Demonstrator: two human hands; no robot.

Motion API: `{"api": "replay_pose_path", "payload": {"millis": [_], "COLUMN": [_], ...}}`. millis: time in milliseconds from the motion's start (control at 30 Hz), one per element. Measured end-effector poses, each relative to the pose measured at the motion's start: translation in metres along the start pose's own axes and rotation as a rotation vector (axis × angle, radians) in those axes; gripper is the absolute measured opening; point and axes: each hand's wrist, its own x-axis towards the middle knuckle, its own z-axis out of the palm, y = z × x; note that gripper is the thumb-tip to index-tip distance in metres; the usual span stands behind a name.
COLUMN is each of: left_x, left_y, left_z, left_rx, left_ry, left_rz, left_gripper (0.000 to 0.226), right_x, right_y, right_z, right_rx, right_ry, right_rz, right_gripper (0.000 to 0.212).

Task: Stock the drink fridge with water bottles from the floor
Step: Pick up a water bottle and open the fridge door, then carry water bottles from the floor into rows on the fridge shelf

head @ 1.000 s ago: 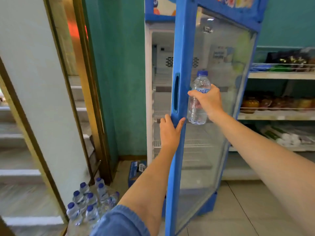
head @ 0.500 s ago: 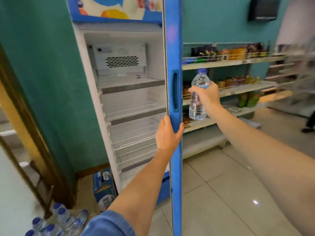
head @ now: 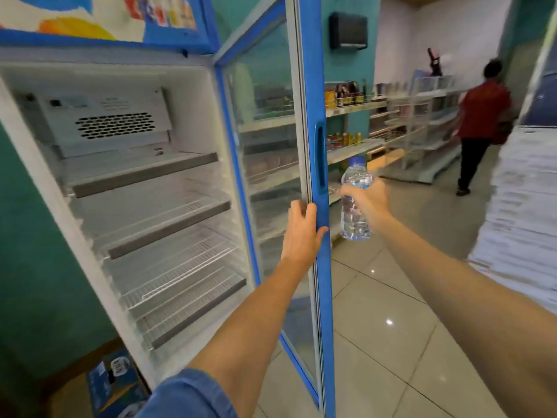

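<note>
Head view: the water bottle (head: 355,226) is small and of clear ribbed plastic, with a blue cap, a blue label band near its shoulder and water showing through its lower half. It stands nearly upright in the air, gripped round its middle by the right hand (head: 372,200), whose fingers wrap the front of it. It is outside the fridge (head: 45,188), just to the right of the free edge of the fridge door (head: 319,116). The left hand (head: 303,233) clasps that edge below the recessed handle, fingers curled round the inner side and thumb on the blue outer face. The open, blue-framed glass door stands between the bottle and the cabinet, with one hand on either side of its edge. Inside the cabinet are white wire shelves (head: 180,260) with grey front strips and a vented panel at the top. A blue carton (head: 111,378) lies on the floor at the fridge's foot, against the teal wall (head: 30,267). Beyond the door, shop shelving (head: 355,107) carries packaged goods, blurred. A person in a red shirt (head: 482,116) stands far down the aisle on the pale tiled floor (head: 391,327).
</note>
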Motion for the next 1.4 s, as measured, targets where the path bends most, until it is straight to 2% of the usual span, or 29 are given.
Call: {"api": "replay_pose_path", "payload": {"millis": [133,200,433,500,600,767,933,1067,1167,1267,1333,1400], "left_x": [0.025,0.039,0.072,0.083,0.096,0.119,0.147,0.161,0.167,0.159,0.139,0.114], "left_y": [0.006,0.006,0.013,0.017,0.026,0.042,0.049,0.059,0.062,0.044,0.018,-0.016], "left_z": [0.039,0.058,0.105,0.118,0.136,0.16,0.181,0.196,0.204,0.198,0.182,0.156], "left_rx": [0.172,0.234,0.59,0.639,0.644,0.651,0.738,0.799,0.804,0.643,0.558,0.537], "left_ry": [0.047,0.059,0.051,0.03,-0.015,-0.139,-0.288,-0.319,-0.341,-0.412,-0.49,-0.597], "left_rz": [0.248,0.312,0.406,0.442,0.421,0.37,0.399,0.356,0.333,0.436,0.515,0.41], "left_gripper": [0.068,0.079,0.06,0.056,0.05,0.052,0.055,0.058,0.064,0.069,0.062,0.049], "right_x": [0.022,0.034,0.088,0.103,0.123,0.142,0.158,0.168,0.172,0.175,0.175,0.174], "right_y": [0.01,0.013,0.018,0.022,0.029,0.037,0.048,0.056,0.057,0.054,0.052,0.05], "right_z": [-0.031,-0.048,-0.092,-0.102,-0.115,-0.124,-0.131,-0.137,-0.14,-0.131,-0.113,-0.084], "right_rx": [-0.071,-0.099,-0.166,-0.163,-0.146,-0.139,-0.143,-0.155,-0.134,-0.138,-0.148,-0.146], "right_ry": [-0.009,-0.007,0.03,0.031,0.015,0.046,0.028,0.014,-0.052,-0.156,-0.219,-0.306], "right_rz": [-0.042,-0.062,-0.09,-0.08,-0.066,-0.077,-0.064,-0.079,-0.063,-0.058,-0.067,-0.072], "right_gripper": [0.03,0.026,0.033,0.043,0.051,0.034,0.038,0.038,0.032,0.033,0.029,0.027]}}
